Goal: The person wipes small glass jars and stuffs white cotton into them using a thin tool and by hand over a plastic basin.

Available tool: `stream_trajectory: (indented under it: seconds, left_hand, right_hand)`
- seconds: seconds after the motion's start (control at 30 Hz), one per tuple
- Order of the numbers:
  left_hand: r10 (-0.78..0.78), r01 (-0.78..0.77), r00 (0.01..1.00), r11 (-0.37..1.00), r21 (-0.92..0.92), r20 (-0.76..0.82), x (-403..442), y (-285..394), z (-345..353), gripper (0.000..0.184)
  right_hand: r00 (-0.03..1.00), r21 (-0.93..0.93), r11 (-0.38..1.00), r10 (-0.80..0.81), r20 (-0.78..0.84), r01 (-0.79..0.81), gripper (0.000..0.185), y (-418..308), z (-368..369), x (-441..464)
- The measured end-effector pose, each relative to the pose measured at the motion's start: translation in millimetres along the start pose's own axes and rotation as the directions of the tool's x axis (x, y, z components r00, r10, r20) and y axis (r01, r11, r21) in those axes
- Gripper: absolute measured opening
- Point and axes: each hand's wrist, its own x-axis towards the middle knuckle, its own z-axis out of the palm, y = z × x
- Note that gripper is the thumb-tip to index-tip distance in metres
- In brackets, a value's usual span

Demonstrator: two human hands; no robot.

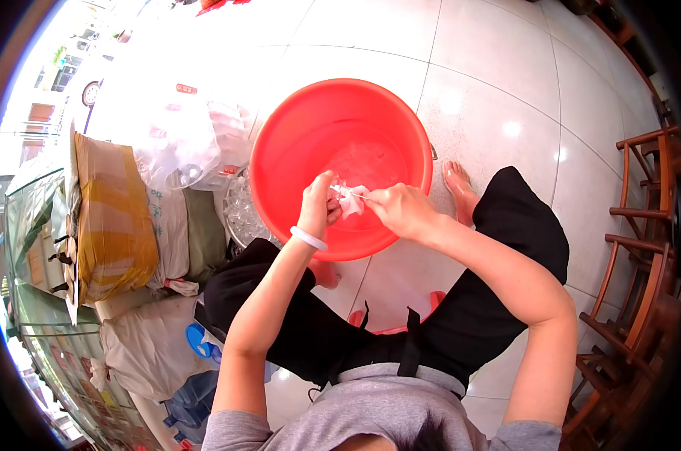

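Note:
Over the near part of a large red tub (265, 169), both hands are close together. My left hand (319, 201), with a white band on its wrist, is closed around a small clear object (337, 183). My right hand (402, 209) pinches a thin stick-like tool, whose tip meets the clear object. A white crumpled cloth or tissue (351, 201) hangs between the two hands. The tub holds what looks like shallow water. Left of the tub, a metal basin (231, 218) holds several clear glass-like pieces.
Clear plastic bags (182, 146) lie beyond the basin. A taped cardboard box (115, 218) and sacks (156, 338) stand at the left. Wooden chairs (644, 214) line the right side. My bare foot (459, 184) is beside the tub on the tiled floor (498, 98).

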Motion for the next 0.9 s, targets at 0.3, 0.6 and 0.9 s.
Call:
stream_trajectory:
  seconds: [0.3, 0.6, 0.9]
  left_hand:
    - [-0.033, 0.030, 0.999, 0.990, -0.138, -0.018, 0, 3, 5, 0.027]
    - [0.012, -0.016, 0.997, 0.999, -0.043, -0.081, -2, -1, 9, 0.026]
    - [0.007, -0.011, 0.997, 0.999, -0.050, -0.072, -2, -2, 9, 0.027]
  right_hand:
    - [0.998, 0.093, 0.995, 0.037, -0.044, -0.033, 0.020, -1, 6, 3]
    - [1.000, -0.064, 0.998, 0.017, -0.024, -0.018, 0.020, 3, 7, 3]
    - [1.000, -0.088, 0.996, 0.019, 0.007, -0.019, 0.020, 5, 8, 1]
